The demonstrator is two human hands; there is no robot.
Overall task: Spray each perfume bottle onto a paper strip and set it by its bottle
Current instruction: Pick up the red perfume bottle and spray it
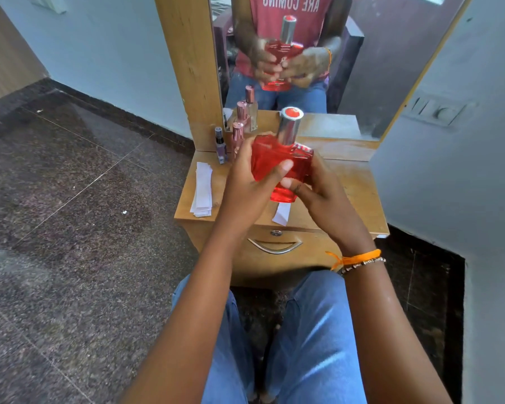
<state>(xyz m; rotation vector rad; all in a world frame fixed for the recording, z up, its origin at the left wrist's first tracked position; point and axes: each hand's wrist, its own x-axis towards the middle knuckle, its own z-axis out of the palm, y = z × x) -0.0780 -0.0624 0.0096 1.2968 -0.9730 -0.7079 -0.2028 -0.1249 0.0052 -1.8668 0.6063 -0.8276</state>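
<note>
A large red perfume bottle (277, 158) with a silver cap is held upright above the wooden dressing table (353, 185). My left hand (251, 182) wraps its left side, thumb across the front. My right hand (315, 191) grips its lower right side. A single paper strip (282, 214) lies on the table under the bottle, near the front edge. A stack of paper strips (202, 189) rests at the table's left. A small purple bottle (220, 145) and a pink-capped bottle (237, 138) stand at the back left, partly hidden by my left hand.
A mirror (376, 68) behind the table reflects my hands and the bottles. A drawer with a metal handle (274, 247) sits below the tabletop. A wall with a switch panel (438, 110) is close on the right. Dark stone floor spreads to the left.
</note>
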